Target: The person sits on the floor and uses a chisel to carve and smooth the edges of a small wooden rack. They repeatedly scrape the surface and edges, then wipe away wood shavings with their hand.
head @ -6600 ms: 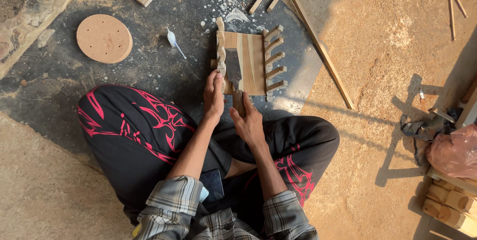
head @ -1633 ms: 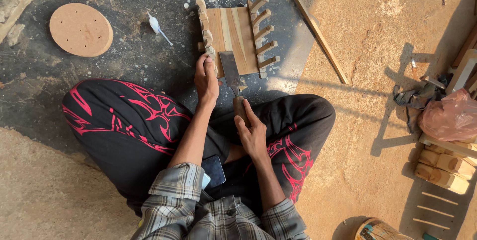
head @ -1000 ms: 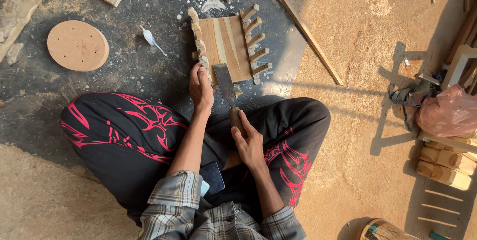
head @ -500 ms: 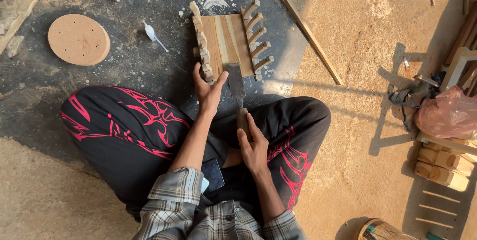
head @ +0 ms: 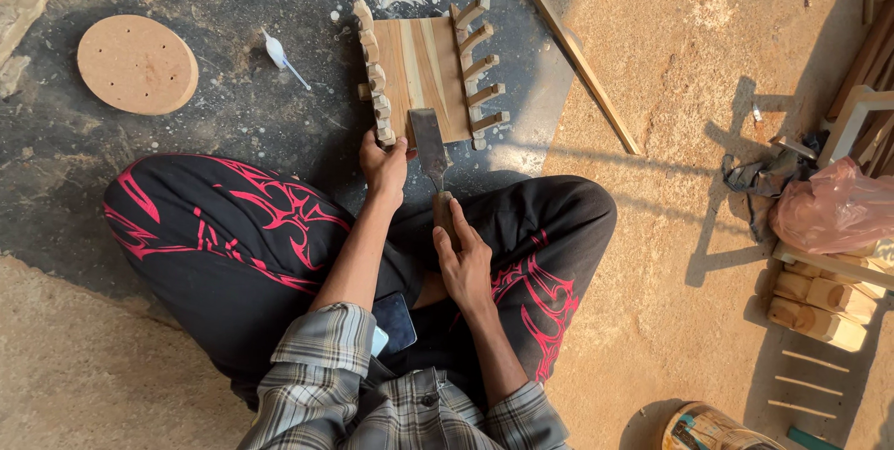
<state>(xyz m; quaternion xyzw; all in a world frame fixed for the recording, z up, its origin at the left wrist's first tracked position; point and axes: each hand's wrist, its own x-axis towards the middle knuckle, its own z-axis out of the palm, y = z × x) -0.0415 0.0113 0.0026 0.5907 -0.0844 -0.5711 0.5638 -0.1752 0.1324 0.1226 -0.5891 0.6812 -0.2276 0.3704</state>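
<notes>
Firmly, the right hand [head: 463, 259] is closed around the handle of a wide chisel [head: 430, 147], whose blade lies on the near edge of the wooden panel [head: 424, 68]. The left hand [head: 386, 159] pinches the panel's near left corner, by the carved strip [head: 372, 68]. The panel rests on the dark floor [head: 242, 105], just beyond the crossed legs. It seems a paring step; next the blade needs a steady push while the left hand holds the wood fixed.
</notes>
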